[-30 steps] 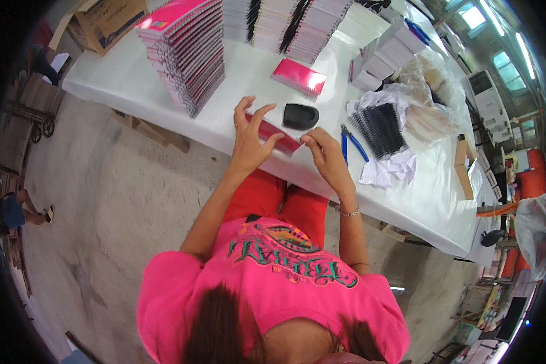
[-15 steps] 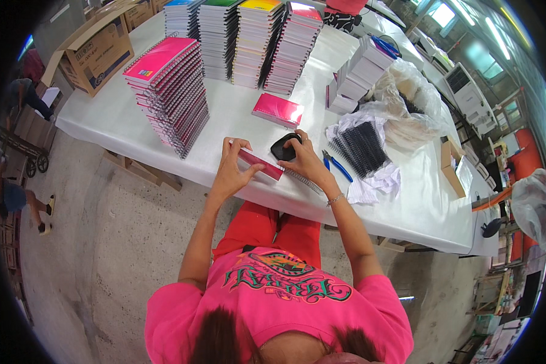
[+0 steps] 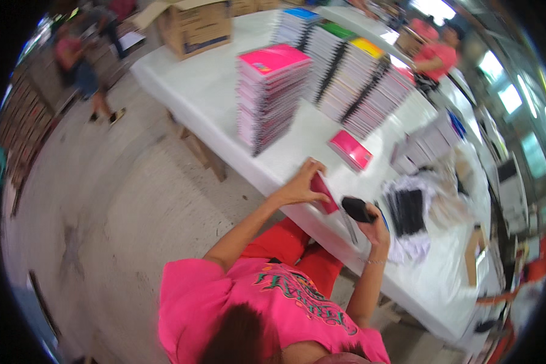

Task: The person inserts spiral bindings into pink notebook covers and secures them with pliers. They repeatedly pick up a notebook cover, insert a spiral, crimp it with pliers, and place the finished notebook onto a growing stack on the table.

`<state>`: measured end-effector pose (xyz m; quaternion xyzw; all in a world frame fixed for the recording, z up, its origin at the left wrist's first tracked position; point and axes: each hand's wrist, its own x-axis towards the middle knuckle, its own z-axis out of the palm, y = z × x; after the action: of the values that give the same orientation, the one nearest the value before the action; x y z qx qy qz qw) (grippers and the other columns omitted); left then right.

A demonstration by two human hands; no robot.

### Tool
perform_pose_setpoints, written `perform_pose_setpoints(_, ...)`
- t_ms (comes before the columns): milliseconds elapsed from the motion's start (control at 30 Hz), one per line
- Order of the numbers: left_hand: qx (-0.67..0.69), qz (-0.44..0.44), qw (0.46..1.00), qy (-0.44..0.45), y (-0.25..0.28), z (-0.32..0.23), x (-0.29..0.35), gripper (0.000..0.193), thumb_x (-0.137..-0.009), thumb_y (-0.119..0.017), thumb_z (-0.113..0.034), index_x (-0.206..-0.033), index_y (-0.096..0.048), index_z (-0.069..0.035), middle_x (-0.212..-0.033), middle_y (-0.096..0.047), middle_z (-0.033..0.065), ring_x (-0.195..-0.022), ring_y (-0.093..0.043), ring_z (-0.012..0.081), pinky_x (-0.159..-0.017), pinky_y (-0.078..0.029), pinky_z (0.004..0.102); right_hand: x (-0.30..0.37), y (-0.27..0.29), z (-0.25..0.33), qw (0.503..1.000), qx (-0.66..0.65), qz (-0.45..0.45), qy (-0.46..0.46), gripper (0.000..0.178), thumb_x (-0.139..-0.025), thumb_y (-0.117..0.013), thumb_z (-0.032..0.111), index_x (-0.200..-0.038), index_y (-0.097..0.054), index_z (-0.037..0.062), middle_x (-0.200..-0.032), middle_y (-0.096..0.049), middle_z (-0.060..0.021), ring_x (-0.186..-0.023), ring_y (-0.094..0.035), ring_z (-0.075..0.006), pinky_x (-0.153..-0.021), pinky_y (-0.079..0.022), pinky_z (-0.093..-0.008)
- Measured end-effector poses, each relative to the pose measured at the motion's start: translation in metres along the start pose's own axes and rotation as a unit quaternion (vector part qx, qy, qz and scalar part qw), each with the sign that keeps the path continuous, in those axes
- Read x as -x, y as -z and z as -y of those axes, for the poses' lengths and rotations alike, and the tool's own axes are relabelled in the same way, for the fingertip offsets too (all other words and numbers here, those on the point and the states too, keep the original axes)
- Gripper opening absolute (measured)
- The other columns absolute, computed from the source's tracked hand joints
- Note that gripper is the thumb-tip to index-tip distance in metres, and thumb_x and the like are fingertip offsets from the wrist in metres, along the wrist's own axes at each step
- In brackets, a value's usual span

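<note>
My left hand (image 3: 302, 184) is closed around a small pink-covered notebook (image 3: 324, 193), held tilted at the near table edge. My right hand (image 3: 376, 227), just right of it, grips a black, rounded, flat object (image 3: 358, 209) whose kind I cannot make out. Between the two hands a thin metal wire spiral (image 3: 349, 225) reaches from the notebook's end toward the table edge. Farther back, a small pink notebook (image 3: 350, 150) lies flat. Beyond my right hand, black wire spirals (image 3: 406, 212) rest on crumpled white paper. The picture is smeared by motion.
A tall stack of pink spiral notebooks (image 3: 272, 100) stands left of centre, with several more stacks (image 3: 352, 79) behind. White page blocks (image 3: 424, 148) and clear plastic (image 3: 452, 194) lie right. A cardboard box (image 3: 194, 27) sits at the far left corner. Other people (image 3: 437, 57) are beyond.
The view has swung left, so the table appears farther right and tilted. My right hand has turned with the black object, now tilted up. The left hand still holds the notebook.
</note>
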<state>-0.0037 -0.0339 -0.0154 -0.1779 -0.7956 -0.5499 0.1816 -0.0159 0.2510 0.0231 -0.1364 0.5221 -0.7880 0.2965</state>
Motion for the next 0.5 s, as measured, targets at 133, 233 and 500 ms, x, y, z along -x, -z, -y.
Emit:
perform_pose_setpoints(133, 0.014, 0.014, 1.0, 0.007, 0.0, -0.007, 0.002, 0.072, -0.06, -0.091, -0.035, -0.112, -0.046, -0.012, -0.109, -0.042, 0.0126, -0.103, -0.047, 0.0301, -0.089, -0.044, 0.0397, -0.003, -0.006, 0.011, 0.972, 0.233, 0.033, -0.008, 0.035, -0.078, -0.075, 0.016, -0.108, -0.067, 0.0016, -0.133, -0.057, -0.0124, -0.12, -0.056, -0.021, -0.105, -0.042, -0.0342)
perform_pose_setpoints(233, 0.06, 0.01, 0.998, 0.008, 0.0, -0.01, 0.001, 0.071, -0.061, -0.091, -0.034, -0.111, -0.046, -0.012, -0.106, -0.041, 0.0119, -0.1, -0.047, 0.0287, -0.086, -0.044, 0.0384, -0.001, -0.009, 0.011, 0.997, 0.053, 0.056, -0.006, 0.042, -0.072, -0.082, 0.023, -0.107, -0.07, 0.0023, -0.135, -0.055, -0.0125, -0.124, -0.052, -0.0233, -0.106, -0.038, -0.0353)
perform_pose_setpoints(500, 0.029, 0.048, 0.998, 0.019, 0.005, -0.013, -0.002, 0.071, -0.06, -0.091, -0.035, -0.109, -0.045, -0.012, -0.106, -0.042, 0.0106, -0.099, -0.048, 0.0273, -0.084, -0.045, 0.0383, 0.009, -0.023, 0.027, 0.969, 0.238, 0.06, 0.004, 0.04, -0.076, -0.081, 0.026, -0.106, -0.071, 0.0018, -0.137, -0.053, -0.0166, -0.118, -0.054, -0.0242, -0.105, -0.038, -0.0356)
